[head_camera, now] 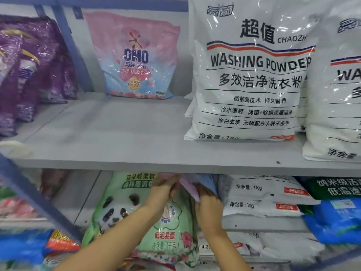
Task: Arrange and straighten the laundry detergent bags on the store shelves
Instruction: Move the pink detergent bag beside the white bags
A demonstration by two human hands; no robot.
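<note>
On the lower shelf, my left hand (166, 187) and my right hand (206, 198) both grip a pink and blue detergent bag (197, 181) that stands behind a green panda bag (125, 208). Most of the gripped bag is hidden by the upper shelf board (136, 137) and my hands. On the upper shelf a pink and blue OMO bag (136, 59) stands upright at the back. A large white washing powder bag (252, 75) stands to its right.
Purple bags (29, 65) fill the upper shelf's left bay. Another white bag (340, 94) stands at the far right. White 1 kg bags (267, 198) lie stacked on the lower shelf, with blue bags (340, 218) and a dark green bag (336, 186) beside them. A blue upright (70, 45) divides the bays.
</note>
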